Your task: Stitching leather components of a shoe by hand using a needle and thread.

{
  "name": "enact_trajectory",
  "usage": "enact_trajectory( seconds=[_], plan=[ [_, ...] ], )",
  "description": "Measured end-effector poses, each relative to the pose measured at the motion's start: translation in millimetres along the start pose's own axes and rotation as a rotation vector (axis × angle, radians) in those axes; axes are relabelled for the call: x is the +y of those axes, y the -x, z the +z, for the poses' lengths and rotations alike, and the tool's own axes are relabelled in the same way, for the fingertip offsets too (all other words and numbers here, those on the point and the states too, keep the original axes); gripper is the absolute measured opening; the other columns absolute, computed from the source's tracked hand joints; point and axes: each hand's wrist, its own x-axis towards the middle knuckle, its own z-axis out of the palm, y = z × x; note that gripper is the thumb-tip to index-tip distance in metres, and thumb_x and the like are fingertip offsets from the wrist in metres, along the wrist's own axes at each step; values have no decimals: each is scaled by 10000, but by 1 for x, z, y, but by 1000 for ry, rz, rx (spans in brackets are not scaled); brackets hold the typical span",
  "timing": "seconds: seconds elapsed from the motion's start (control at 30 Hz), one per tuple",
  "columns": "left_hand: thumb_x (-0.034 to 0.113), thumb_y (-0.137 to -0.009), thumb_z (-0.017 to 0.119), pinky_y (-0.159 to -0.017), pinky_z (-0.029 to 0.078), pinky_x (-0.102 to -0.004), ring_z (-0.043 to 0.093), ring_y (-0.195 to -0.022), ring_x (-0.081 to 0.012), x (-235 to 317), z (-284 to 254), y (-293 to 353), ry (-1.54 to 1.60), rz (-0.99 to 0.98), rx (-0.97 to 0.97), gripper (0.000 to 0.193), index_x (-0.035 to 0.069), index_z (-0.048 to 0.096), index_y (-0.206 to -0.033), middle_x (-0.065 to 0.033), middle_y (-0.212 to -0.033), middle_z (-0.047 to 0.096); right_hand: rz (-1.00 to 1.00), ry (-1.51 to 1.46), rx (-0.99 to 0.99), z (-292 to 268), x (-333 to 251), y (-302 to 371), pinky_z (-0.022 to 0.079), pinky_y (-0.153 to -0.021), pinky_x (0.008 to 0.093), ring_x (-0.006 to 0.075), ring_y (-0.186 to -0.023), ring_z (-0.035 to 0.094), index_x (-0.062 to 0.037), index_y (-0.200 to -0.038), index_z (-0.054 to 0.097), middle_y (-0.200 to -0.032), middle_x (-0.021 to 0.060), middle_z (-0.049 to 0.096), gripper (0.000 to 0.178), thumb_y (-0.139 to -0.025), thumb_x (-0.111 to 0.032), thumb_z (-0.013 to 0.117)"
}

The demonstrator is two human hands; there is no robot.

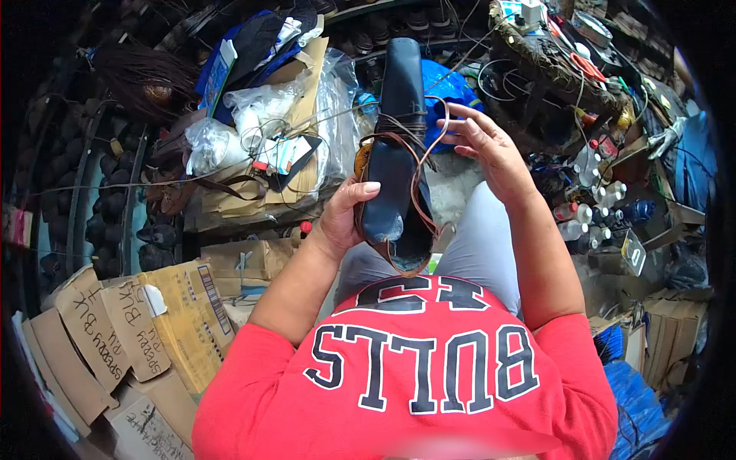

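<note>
Fingers (477, 133) parted, right hand (492, 153) hovers by brown cord (419, 162) (left hand (341, 215) clamps a black shoe-shaped piece (389, 184)).

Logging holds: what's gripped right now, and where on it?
Left grip holds the cord-wrapped black piece by its left edge, toward the wearer's end. Right grip is at the brown cord; can't tell whether it's held.

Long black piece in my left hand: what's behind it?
Behind the black piece, blue plastic shows beside its upper right edge; whatever lies directly behind it is covered.
</note>
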Motion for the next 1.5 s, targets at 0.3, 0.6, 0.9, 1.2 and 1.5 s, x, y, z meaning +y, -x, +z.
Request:
enact_trajectory(
  seconds=[0.3,0.6,0.9,1.2,1.5],
  plan=[
    [370,-790,559,-890,483,-478,610,-993,-328,-21,-4,16,385,-34,-194,627,-9,452,-1278,-201,-1087,602,197,-444,-45,32,-39,5,446,-775,275,95,-800,587,-61,-1147,555,-928,2,624,319,-849,-141,637],
    [350,-900,537,-753,412,-346,577,-745,-191,-7,-7,34,623,85,-549,536,86,414,-1350,-72,-859,588,39,673,-271,35,-50,65,433,-750,244,82,-808,521,-56,-1079,662,-856,-14,600,286,-794,-77,679],
    [422,-916,473,-681,386,-310,557,-687,-152,-42,21,19,525,-26,-587,526,147,418,-1361,-50,-859,604,-876,1014,200,54,-75,102,464,-819,335,232,-938,550,-153,-1149,640,-1080,91,564,483,-684,-162,768],
    [365,-846,483,-824,504,-441,645,-842,-335,-59,56,-10,600,-336,-548,490,-41,578,-1105,-200,-979,651,-936,1034,307,47,-67,96,429,-786,362,266,-852,565,-56,-786,633,-841,74,614,130,-676,-50,703],
    [227,-776,639,-683,523,-355,653,-736,-231,-35,65,-60,-376,116,-226,331,49,597,-1051,-129,-897,670,-443,1102,176,29,-85,126,452,-617,352,305,-703,554,-9,-837,584,-779,132,536,112,-749,37,635]
  ],
)
